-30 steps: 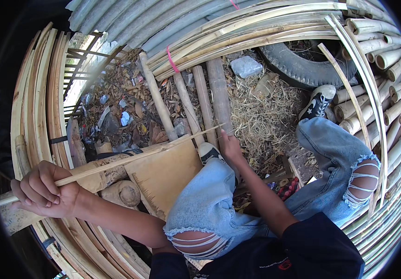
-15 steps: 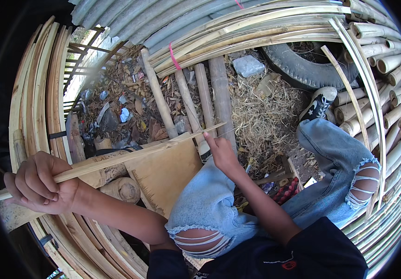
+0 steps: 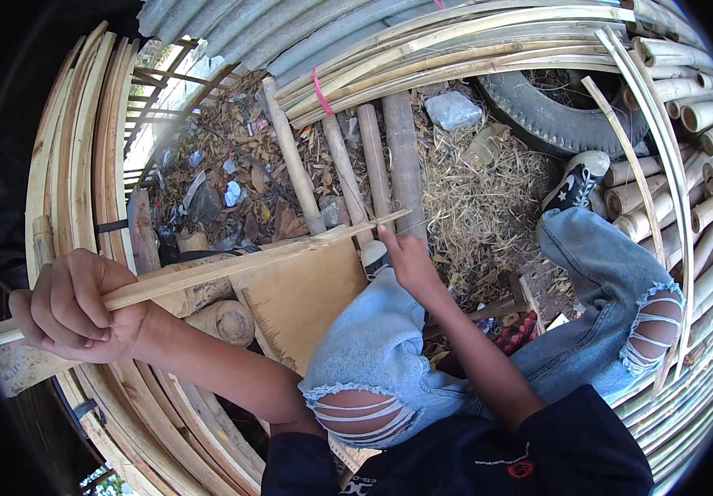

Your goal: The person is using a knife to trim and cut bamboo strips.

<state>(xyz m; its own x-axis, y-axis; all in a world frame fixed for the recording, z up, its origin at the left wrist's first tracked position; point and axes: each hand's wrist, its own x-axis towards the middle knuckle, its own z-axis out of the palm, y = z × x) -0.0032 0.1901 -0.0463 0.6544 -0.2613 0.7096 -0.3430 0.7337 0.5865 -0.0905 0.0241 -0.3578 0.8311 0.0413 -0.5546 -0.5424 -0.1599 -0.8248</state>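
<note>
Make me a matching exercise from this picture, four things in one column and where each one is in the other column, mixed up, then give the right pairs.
Things:
1. bamboo strip
2. tyre
3. flat board
4. black and white shoe

Places:
A. on the straw, just below the tyre
B. gripped in the left hand, its far end at the right hand
C. at the top right, against the bamboo poles
D. under the strip, beside the left knee

Pairs: 1-B, 2-C, 3-D, 4-A
</note>
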